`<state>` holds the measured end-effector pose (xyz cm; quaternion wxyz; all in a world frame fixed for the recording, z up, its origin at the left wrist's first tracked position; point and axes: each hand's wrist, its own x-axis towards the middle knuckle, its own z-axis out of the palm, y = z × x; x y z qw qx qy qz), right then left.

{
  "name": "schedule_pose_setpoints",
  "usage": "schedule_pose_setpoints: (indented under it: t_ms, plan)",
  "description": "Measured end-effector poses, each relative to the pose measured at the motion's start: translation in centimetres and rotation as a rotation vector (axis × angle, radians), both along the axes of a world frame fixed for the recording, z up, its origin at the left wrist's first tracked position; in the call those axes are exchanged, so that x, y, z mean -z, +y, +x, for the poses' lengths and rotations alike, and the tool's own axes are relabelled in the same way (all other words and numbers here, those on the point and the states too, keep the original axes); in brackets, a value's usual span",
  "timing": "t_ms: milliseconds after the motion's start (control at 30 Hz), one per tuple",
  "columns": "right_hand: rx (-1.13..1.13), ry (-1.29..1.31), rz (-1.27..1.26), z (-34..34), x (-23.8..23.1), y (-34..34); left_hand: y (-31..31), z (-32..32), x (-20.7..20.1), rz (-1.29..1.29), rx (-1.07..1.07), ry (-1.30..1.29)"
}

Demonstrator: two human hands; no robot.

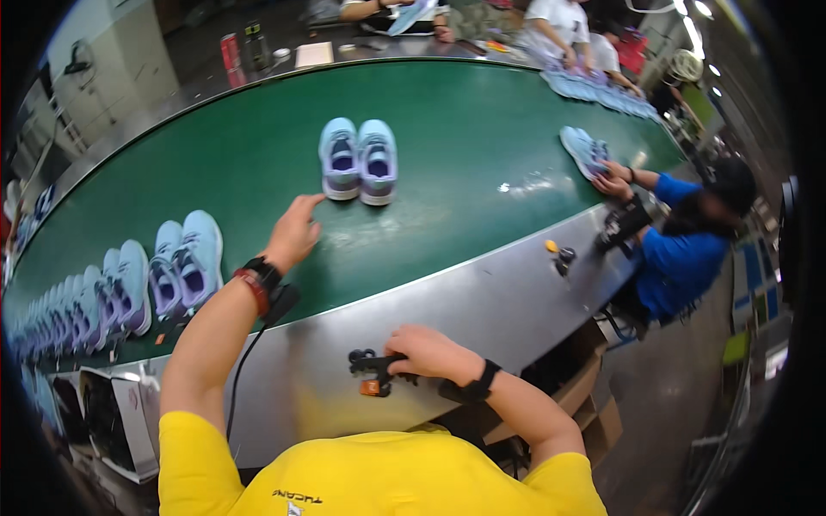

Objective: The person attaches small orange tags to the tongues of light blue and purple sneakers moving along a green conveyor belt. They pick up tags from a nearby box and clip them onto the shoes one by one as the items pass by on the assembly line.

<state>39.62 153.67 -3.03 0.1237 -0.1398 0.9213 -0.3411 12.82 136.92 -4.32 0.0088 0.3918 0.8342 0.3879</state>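
Note:
A pair of light blue sneakers [359,162] with lavender linings stands on the green belt ahead of me, toes pointing away. Just left of the heels is my left hand [294,230], its index finger stretched toward the left shoe; whether it touches is hard to tell. That hand holds nothing. Over the metal ledge, my right hand [430,353] is closed on a small black device with an orange part [375,377]. Its exact kind is unclear. Both wrists wear black bands, and a cable hangs from the left one.
Several more light blue sneakers [196,258] line the belt's left side. At the right, a co-worker in blue [684,258] handles another sneaker [583,150]. Other people work across the belt beside light blue pieces [602,92]. Small black and yellow items [564,258] lie on the ledge.

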Motion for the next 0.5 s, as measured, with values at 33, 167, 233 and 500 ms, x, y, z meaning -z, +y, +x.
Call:
schedule_pose_setpoints:
  t_ms: [33,167,233,500]
  plan:
    - [-0.018,-0.043,-0.036,-0.4,0.1,0.3,0.8,-0.7,0.2,0.017,-0.007,0.029]
    - [-0.073,-0.265,-0.235,-2.6,-0.5,2.7,3.6,-3.9,0.5,0.0,-0.037,0.066]
    - [-0.031,-0.387,-0.373,-4.0,-0.8,3.9,4.7,-5.5,1.2,-0.028,-0.037,0.112]
    - [0.627,-0.307,-0.827,-14.1,-1.5,5.1,5.4,-8.1,2.6,0.052,0.033,0.036]
